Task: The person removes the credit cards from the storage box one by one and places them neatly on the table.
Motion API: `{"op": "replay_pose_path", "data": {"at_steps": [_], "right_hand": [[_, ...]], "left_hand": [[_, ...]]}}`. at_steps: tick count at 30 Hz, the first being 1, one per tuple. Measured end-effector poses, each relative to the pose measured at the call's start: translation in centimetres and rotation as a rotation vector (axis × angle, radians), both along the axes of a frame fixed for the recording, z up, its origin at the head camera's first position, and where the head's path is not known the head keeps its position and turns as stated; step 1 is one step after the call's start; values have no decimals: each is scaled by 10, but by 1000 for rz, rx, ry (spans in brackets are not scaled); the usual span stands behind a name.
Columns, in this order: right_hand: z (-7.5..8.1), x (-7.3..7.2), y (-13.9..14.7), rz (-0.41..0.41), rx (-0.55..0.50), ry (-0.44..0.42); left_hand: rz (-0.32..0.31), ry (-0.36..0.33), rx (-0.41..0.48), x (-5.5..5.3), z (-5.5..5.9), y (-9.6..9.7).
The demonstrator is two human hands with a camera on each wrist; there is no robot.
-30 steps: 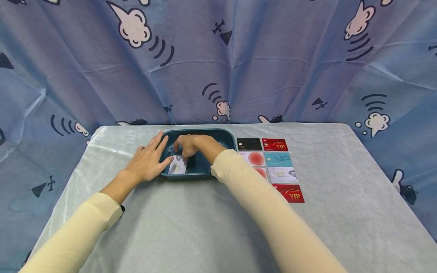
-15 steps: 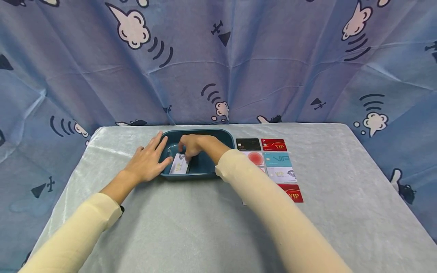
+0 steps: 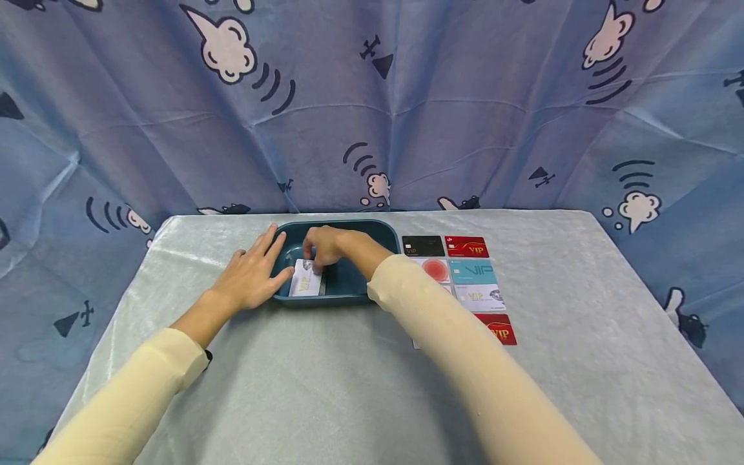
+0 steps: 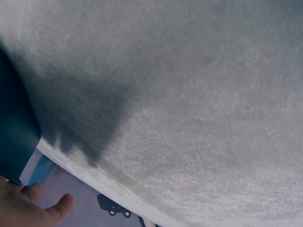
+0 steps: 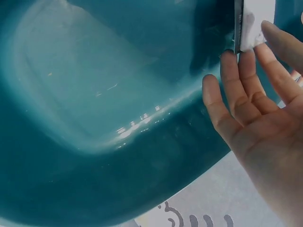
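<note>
A dark teal plastic bin (image 3: 356,287) stands at the far side of the table. Inside its left part my right hand (image 3: 328,247) pinches a white VIP card (image 3: 305,281) by its upper right corner. In the right wrist view the thumb lies on the face of the white card (image 5: 258,19), and a darker edge shows along its side, perhaps of another card behind. My left hand (image 3: 247,274) rests with fingers spread at the bin's left rim. Only a few fingers of the left hand (image 4: 28,208) show in the left wrist view, beside the bin's wall (image 4: 16,123).
Right of the bin lie several cards in two columns: a black card (image 3: 423,246), a red VIP card (image 3: 467,247), a teal card (image 3: 472,272), a silver VIP card (image 3: 479,298) and others partly under my right sleeve. A patterned blue curtain (image 3: 325,129) hangs behind the table.
My right hand has shifted slightly right, and the white card's upper end has come up a little with it. My left hand has stayed at the rim.
</note>
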State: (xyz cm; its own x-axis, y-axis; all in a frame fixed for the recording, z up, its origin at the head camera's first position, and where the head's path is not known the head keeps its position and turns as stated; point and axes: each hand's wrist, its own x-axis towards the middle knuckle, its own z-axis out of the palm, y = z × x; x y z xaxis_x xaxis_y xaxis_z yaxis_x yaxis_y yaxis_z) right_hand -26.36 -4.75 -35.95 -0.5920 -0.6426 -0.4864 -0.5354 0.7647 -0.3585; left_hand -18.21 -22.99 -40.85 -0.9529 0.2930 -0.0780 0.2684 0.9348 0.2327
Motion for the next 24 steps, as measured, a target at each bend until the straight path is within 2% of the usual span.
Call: {"op": "replay_pose_path", "data": {"at_steps": [4, 16, 24], "right_hand": [[0, 1, 1, -2, -20, 2], [3, 4, 4, 75, -77, 36], [13, 5, 20, 130, -34, 0]], "left_hand": [[1, -3, 0, 0, -1, 0], [-4, -6, 3, 0, -1, 0], [-3, -15, 3, 0, 2, 0]]}}
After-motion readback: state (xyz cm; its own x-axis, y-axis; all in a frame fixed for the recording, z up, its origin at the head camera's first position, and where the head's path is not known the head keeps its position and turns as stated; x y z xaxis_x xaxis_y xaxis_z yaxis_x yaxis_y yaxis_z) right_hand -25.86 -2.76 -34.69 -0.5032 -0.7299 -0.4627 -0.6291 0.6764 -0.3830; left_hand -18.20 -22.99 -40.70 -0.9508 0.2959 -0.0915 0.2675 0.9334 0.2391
